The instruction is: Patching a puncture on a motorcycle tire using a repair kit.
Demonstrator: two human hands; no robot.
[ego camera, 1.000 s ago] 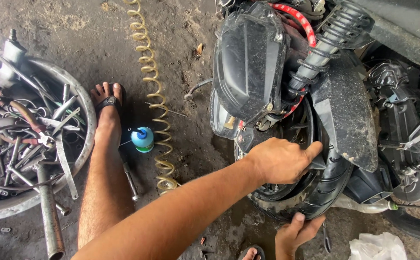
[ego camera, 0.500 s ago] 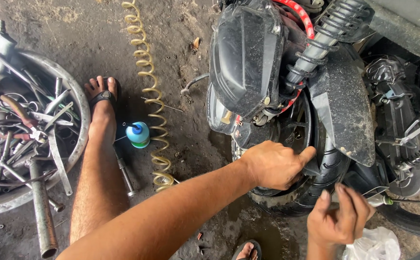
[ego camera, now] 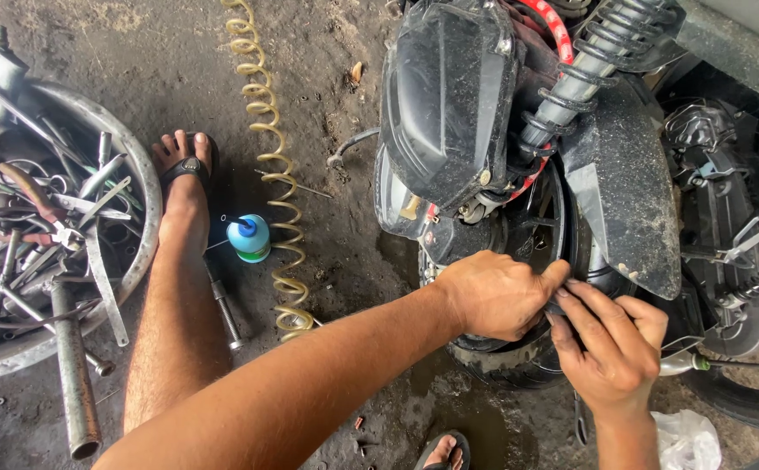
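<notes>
One rear wheel (ego camera: 519, 348), two hands touching

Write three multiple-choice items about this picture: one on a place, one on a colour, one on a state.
1. Where does the small bottle stand?
A. Inside the pan of tools
B. On the ground beside the coiled hose
C. On the scooter

2. What colour is the bottle's cap?
A. Blue
B. Red
C. White

3. How are the two hands placed?
A. Both inside the pan
B. One holds the hose
C. Both at the rear wheel

Answers: 1 B, it sits on the ground between the foot and the hose. 2 A, the top is blue. 3 C, left hand and right hand meet at the tyre.
</notes>
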